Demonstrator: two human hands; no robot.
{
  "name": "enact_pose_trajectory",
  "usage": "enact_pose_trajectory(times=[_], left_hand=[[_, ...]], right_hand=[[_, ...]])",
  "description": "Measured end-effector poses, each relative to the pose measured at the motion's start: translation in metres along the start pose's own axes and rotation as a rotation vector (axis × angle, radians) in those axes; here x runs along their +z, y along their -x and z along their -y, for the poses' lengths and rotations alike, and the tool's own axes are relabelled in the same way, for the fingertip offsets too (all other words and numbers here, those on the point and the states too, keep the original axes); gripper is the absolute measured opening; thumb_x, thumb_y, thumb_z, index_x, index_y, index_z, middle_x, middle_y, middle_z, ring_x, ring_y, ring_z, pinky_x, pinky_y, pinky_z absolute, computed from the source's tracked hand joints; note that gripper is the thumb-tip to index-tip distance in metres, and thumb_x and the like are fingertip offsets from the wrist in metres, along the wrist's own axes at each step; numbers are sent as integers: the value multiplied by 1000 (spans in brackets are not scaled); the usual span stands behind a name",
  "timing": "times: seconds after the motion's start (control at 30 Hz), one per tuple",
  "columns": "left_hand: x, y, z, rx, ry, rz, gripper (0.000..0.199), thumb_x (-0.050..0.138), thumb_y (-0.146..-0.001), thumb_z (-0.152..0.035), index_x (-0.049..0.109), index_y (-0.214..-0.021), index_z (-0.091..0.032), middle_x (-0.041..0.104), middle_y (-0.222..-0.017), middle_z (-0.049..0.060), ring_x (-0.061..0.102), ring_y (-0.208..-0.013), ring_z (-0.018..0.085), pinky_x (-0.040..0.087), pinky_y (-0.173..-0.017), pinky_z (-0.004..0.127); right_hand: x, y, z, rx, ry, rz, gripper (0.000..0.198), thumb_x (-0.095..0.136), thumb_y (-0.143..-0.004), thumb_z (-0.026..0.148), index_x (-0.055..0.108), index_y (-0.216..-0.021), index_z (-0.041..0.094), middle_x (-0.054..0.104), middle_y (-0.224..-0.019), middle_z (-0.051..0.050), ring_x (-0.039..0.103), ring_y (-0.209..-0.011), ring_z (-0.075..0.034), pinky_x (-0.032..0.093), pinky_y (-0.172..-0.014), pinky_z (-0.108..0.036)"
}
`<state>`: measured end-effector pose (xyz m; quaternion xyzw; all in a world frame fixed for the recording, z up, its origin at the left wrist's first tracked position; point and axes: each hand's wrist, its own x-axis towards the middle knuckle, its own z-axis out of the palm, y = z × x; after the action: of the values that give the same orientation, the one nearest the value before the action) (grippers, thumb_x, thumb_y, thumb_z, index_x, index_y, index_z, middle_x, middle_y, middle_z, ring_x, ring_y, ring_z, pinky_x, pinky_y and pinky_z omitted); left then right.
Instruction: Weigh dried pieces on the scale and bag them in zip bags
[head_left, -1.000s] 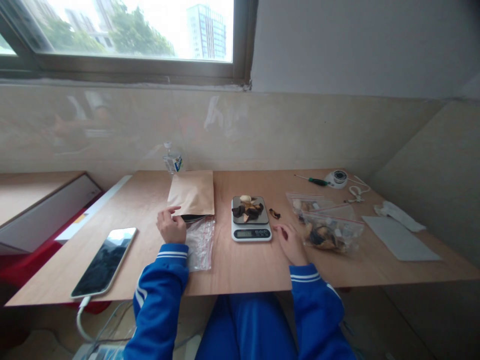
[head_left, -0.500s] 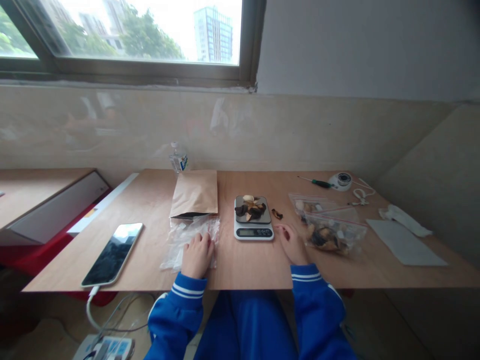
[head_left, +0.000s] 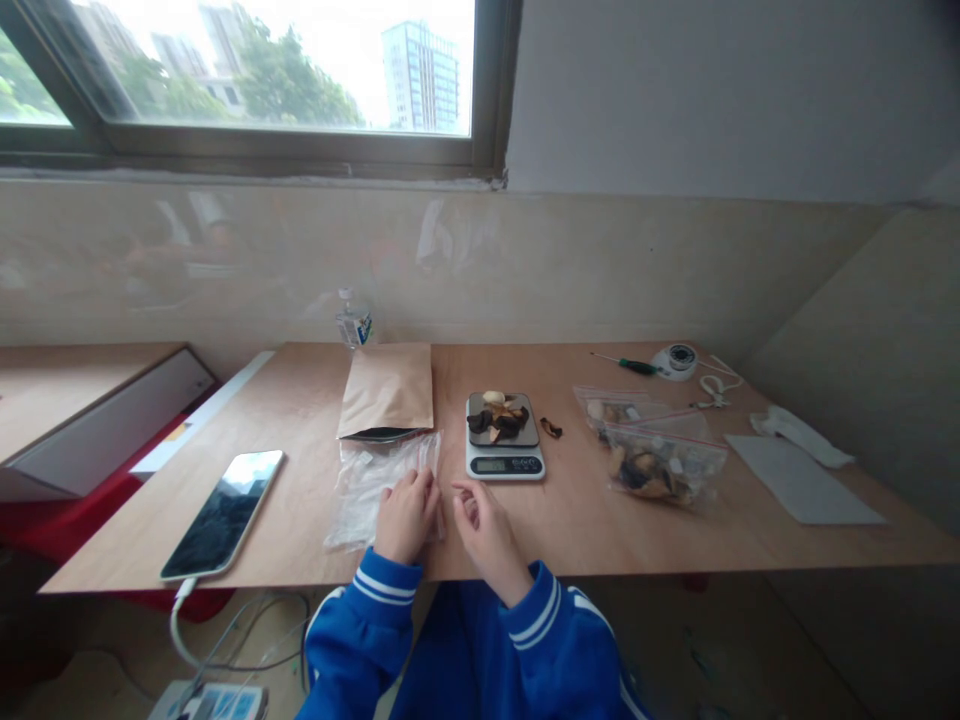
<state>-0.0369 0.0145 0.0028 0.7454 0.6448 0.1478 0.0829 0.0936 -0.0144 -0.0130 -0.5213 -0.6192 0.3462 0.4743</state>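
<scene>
My left hand (head_left: 407,513) lies on the clear plastic bags (head_left: 358,500), its fingers curled down on their right edge. Close beside it, my right hand (head_left: 486,525) is raised with fingers curled in and the thumb near the index finger; I see nothing in it. Just beyond it stands a white kitchen scale (head_left: 517,467) bearing dried mushroom pieces (head_left: 506,420) and a pale piece (head_left: 493,398). One loose dark dried slice (head_left: 550,428) lies right of the scale. Behind the plastic bags, a brown paper pouch (head_left: 390,385) lies with its dark mouth toward me.
Filled zip bags (head_left: 652,475) lie to the right, before a screwdriver (head_left: 636,367) and a white camera (head_left: 677,362). White paper (head_left: 806,485) and a crumpled tissue (head_left: 802,435) are farther right. A phone (head_left: 225,515) on a cable is at left; a bottle (head_left: 354,322) stands by the wall.
My right hand has moved left from beside the scale to near my left hand. My left hand has shifted slightly right on the plastic bags. The view has tilted a little.
</scene>
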Motion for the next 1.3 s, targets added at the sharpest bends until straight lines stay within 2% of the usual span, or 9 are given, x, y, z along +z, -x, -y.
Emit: enact_pose_trajectory(times=[0.13,0.23,0.53,0.63,0.73,0.9,1.0,1.17,1.3], left_hand=[[1,6,-11,54,463,-128,26,30,-93,-33,41,-73,-23,53,-65,0,56,-63,16,41,-60,29],[1,9,-20,60,653,-192,27,32,-92,-37,40,-71,-23,49,-62,-1,52,-59,14,42,-58,27],[-20,13,-27,-124,710,-508,26,37,-88,-35,37,-64,-24,39,-52,-5,43,-48,12,38,-50,24],[-27,12,-33,-154,776,-488,30,37,-88,-36,36,-61,-24,39,-49,-5,43,-47,12,37,-48,24],[-28,6,-40,-162,856,-447,32,39,-88,-38,37,-59,-24,41,-48,-4,43,-45,12,38,-47,25],[-22,-3,-46,-175,921,-404,34,43,-85,-43,40,-58,-23,41,-48,-4,44,-48,12,38,-48,24],[-20,-5,-50,-193,961,-380,35,43,-85,-46,41,-59,-22,42,-50,-4,44,-49,12,37,-49,23],[-15,-5,-55,-218,997,-349,36,43,-85,-48,43,-61,-21,42,-51,-4,45,-51,12,37,-51,22],[-13,-6,-56,-233,987,-335,37,43,-85,-49,44,-61,-21,43,-52,-4,46,-52,12,37,-52,23]], right_hand=[[10,-4,1,108,-221,16,27,51,-86,36,57,-106,19,68,-89,-6,65,-78,-18,54,-65,-28],[5,-6,9,109,-297,48,27,50,-87,41,60,-100,19,70,-87,-6,66,-77,-19,54,-66,-30],[-41,-26,8,163,-194,-178,39,51,-83,52,66,-77,16,66,-69,-6,61,-60,-17,48,-53,-27],[-66,-45,6,10,-41,-121,39,42,-88,49,66,-84,18,66,-91,-9,62,-82,-20,50,-71,-31],[-82,-69,-3,-146,216,-222,37,40,-90,47,62,-104,20,60,-108,-11,54,-106,-23,43,-92,-39],[-76,-99,-34,-146,588,-182,65,60,-74,58,48,-124,18,44,-131,-19,38,-125,-35,36,-98,-52],[-64,-104,-44,-134,708,-193,66,64,-71,53,47,-123,15,45,-128,-19,40,-122,-35,36,-96,-51],[-66,-104,-46,-161,822,-196,32,55,-82,32,55,-110,17,54,-106,-12,50,-100,-27,42,-85,-40],[-74,-106,-49,-216,933,-149,22,50,-87,29,58,-104,20,55,-99,-10,50,-92,-26,41,-79,-38]])
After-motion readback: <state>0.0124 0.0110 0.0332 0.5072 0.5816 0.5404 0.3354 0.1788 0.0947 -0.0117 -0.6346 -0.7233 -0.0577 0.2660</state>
